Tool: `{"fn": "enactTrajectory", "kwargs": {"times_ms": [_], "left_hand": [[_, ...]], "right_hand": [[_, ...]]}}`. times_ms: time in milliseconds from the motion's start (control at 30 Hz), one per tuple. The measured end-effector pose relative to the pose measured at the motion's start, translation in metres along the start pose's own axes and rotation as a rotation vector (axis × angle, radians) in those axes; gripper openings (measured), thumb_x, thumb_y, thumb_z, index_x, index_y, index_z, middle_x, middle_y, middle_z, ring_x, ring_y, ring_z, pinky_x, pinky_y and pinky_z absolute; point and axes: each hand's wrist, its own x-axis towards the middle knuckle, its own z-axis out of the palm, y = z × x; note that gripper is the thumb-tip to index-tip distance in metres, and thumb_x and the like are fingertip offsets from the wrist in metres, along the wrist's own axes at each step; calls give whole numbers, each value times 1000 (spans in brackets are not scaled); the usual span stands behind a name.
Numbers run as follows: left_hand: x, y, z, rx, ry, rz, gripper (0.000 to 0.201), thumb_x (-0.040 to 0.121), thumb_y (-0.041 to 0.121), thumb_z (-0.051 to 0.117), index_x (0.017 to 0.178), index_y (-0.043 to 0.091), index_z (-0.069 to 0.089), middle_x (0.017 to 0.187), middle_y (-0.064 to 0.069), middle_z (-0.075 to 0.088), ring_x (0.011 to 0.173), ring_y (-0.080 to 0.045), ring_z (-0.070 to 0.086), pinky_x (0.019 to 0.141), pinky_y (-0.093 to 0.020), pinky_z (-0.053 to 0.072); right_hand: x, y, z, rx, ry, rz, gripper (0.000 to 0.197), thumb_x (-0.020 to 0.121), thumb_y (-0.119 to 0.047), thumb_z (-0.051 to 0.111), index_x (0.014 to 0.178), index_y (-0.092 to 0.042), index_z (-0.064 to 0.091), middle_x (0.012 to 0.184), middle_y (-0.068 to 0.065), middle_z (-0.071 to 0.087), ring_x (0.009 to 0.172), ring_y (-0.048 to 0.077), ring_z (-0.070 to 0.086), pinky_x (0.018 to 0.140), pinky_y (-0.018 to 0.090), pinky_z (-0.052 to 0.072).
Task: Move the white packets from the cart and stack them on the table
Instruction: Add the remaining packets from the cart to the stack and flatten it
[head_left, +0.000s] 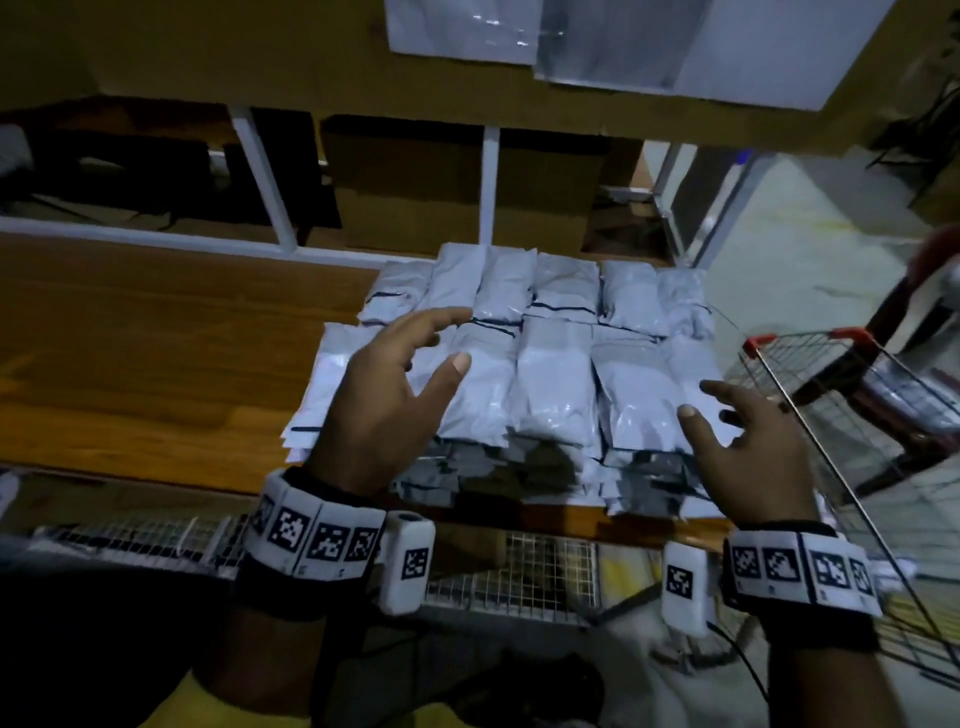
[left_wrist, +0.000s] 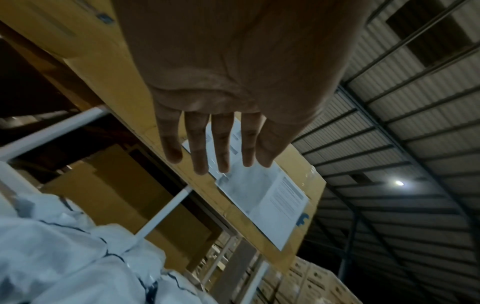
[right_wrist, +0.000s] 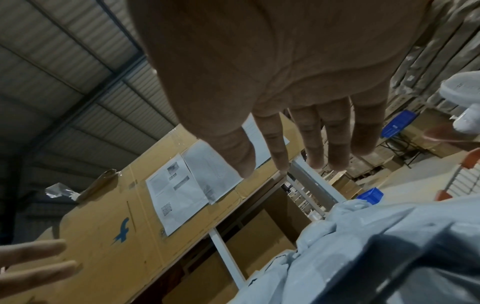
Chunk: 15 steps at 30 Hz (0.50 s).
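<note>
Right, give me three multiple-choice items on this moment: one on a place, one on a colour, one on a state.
1. Where does the stack of white packets lie?
A. on the wooden table
B. inside the wire cart
C. on the floor

2. What colour are the corner caps on the cart's rim?
A. blue
B. green
C. red

3. What are the two hands doing?
A. each grips a packet
B. both are open and hold nothing
C. both are clenched fists

Answers:
1 A, the packets sit in rows on the wooden top, the cart stands to their right.
2 C, the head view shows red caps on the rim.
3 B, the left hand and the right hand have spread fingers above the stack; both wrist views show bare palms.
</note>
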Motion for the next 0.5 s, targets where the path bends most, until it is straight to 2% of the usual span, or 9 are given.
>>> {"fn": "enactTrajectory", "kwargs": {"times_ms": [100, 167, 300, 400, 500], "left_hand": [[4, 15, 29, 21, -73, 82, 37, 100, 28, 60, 136, 36, 57, 137, 21, 55, 124, 2, 51, 98, -10, 39], [7, 26, 47, 26, -109, 132, 38, 99, 26, 61, 136, 34, 57, 137, 19, 56, 123, 2, 51, 95, -4, 35], [14, 64, 108, 14, -217, 244, 39, 98, 22, 62, 136, 30, 58, 137, 16, 56, 123, 2, 50, 97, -5, 35], [16, 97, 162, -7, -289, 304, 40, 98, 21, 63, 136, 30, 58, 136, 17, 56, 119, 2, 52, 94, -4, 35], [14, 133, 221, -48, -327, 367, 38, 96, 17, 64, 134, 25, 60, 133, 13, 59, 116, 0, 54, 91, -2, 33]], "right_hand": [[-15, 11, -15, -5, 50, 11, 43, 93, -43, 63, 133, -24, 60, 132, 5, 57, 120, 25, 56, 96, 49, 49], [-21, 18, -23, 1, 67, 25, 43, 94, -41, 63, 133, -23, 60, 133, 4, 57, 123, 24, 54, 99, 46, 48], [-32, 51, -61, 10, 138, 82, 42, 94, -39, 64, 132, -21, 61, 133, 4, 57, 122, 25, 55, 100, 43, 46], [-37, 83, -96, -23, 169, 142, 39, 95, -36, 64, 131, -22, 61, 130, 1, 57, 123, 23, 53, 99, 28, 34], [-39, 122, -137, -38, 222, 137, 38, 94, -33, 66, 130, -20, 61, 126, 4, 59, 118, 23, 54, 95, 29, 38]]}}
